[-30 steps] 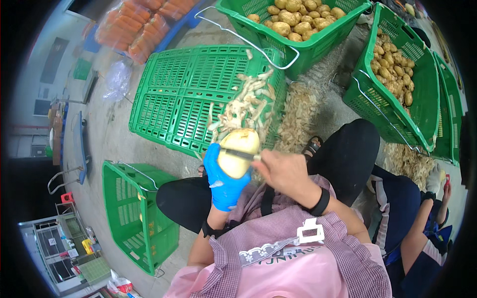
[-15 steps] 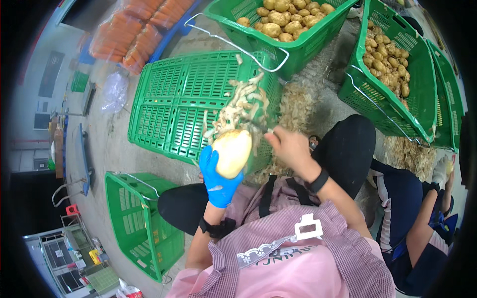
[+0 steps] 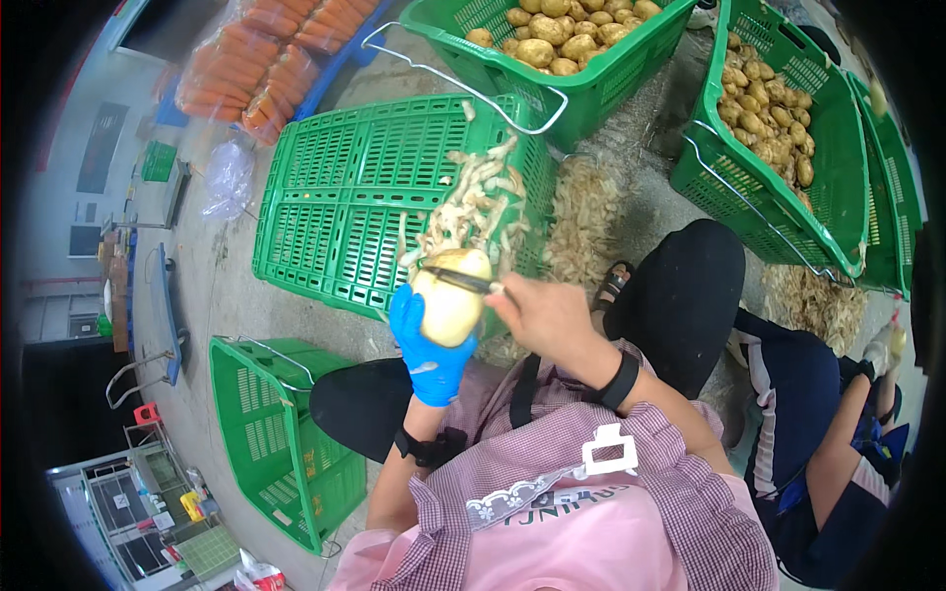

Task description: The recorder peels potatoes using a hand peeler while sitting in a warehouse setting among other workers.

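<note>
My left hand [image 3: 431,362], in a blue glove, is wrapped round a large, pale, peeled potato [image 3: 445,315] and holds it upright over my lap. Bare and closed, my right hand [image 3: 550,317] grips the handle of a peeler [image 3: 459,280]. Its long dark blade lies across the upper part of the potato. Just beyond, an upturned green crate [image 3: 330,187] carries a heap of pale peelings [image 3: 471,205] on its right-hand side. The potato's underside is hidden by the glove.
Green crates of unpeeled potatoes [image 3: 567,39] stand at the far side and far right. An empty green crate [image 3: 258,433] sits at my left. Bagged carrots [image 3: 251,74] lie far left. More peelings [image 3: 586,222] cover the floor. A co-worker's arm [image 3: 838,424] is at right.
My right hand has come left and toward me, bringing the peeler from beyond the potato onto its surface. The potato has shifted slightly left and tilted more upright.
</note>
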Tool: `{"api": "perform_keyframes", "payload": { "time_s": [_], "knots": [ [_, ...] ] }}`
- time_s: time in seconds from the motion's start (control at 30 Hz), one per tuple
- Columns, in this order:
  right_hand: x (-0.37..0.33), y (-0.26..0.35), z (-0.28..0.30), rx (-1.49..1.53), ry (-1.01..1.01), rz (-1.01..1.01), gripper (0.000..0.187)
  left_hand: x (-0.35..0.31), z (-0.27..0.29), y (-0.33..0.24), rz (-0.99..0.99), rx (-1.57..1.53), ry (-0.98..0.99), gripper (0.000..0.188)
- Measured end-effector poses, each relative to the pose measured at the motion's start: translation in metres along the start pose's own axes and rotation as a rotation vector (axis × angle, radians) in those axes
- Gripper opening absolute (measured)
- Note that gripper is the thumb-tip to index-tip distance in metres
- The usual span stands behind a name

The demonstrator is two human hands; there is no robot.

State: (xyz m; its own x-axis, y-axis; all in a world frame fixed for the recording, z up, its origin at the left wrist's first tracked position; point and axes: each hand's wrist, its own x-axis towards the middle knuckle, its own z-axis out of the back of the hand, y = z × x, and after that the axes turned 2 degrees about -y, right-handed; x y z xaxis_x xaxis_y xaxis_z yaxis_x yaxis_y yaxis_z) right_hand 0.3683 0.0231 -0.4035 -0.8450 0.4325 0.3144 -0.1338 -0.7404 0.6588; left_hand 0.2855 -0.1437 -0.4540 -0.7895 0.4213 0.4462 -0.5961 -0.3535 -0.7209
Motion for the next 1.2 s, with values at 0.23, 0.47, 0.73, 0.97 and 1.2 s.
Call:
{"api": "perform_keyframes", "payload": {
  "time_s": [0.23,0.47,0.73,0.97,1.2],
  "knots": [
    [0.003,-0.025,0.005,-0.035,-0.001,-0.098,0.028,0.021,0.013,-0.034,-0.297,0.177,-0.016,0.083],
    [-0.008,0.020,0.017,-0.092,0.023,0.144,0.026,0.018,0.009,-0.032,0.272,-0.277,0.070,0.084],
    [0.000,0.003,0.028,-0.099,-0.041,0.090,0.026,0.006,-0.004,-0.026,0.045,-0.165,0.028,0.085],
    [0.005,-0.030,0.025,-0.263,0.010,-0.108,0.025,-0.001,-0.010,-0.052,-0.009,-0.096,0.045,0.081],
    [-0.008,-0.017,0.023,-0.015,0.075,-0.127,0.029,-0.008,-0.026,-0.057,-0.057,-0.062,0.017,0.077]
  ]
}}
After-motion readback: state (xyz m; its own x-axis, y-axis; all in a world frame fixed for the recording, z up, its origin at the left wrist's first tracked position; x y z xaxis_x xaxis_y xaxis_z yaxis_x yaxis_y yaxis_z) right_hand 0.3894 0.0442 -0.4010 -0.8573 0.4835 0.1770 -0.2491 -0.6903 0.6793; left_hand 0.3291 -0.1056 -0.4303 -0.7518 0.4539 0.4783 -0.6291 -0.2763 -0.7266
